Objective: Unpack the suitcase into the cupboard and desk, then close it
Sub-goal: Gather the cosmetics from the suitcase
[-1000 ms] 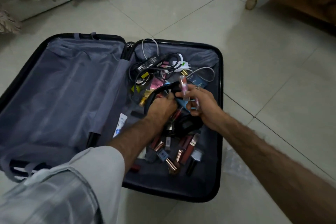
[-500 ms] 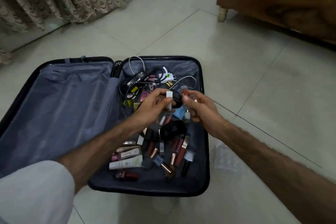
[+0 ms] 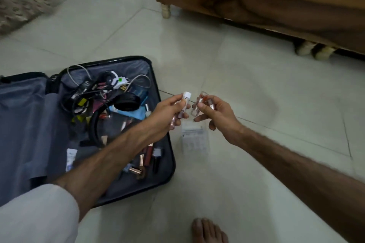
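Black hard-shell suitcase (image 3: 166, 156) lies open on the pale tiled floor (image 3: 256, 89), its grey fabric lining (image 3: 23, 124) showing on the left half and a jumble of small things filling the right half. Out past the suitcase's right edge, above the floor, the left hand (image 3: 166, 118) grips a slim clear tube with a white cap (image 3: 182, 108), fingers curled around its body and the cap pointing up. Just beside it, the right hand (image 3: 215, 116) pinches a few small clear vials with reddish caps (image 3: 199, 103) between thumb and fingertips; blur hides how many there are. The two hands are near each other but not touching. Below them a clear plastic packet with a white printed label (image 3: 194, 140) rests on the floor, just beside the suitcase. Inside the case lie black over-ear headphones (image 3: 126, 101), a tangle of black and white charger cables (image 3: 88, 90), a white plug adapter (image 3: 122, 82), a light blue pouch (image 3: 136, 114), and several lipstick tubes with rose-gold ends (image 3: 144, 160) near the front edge. A bare foot (image 3: 207, 231) shows at the bottom, and a brown wooden furniture base on short pale legs (image 3: 256, 2) stands well apart at the top right.
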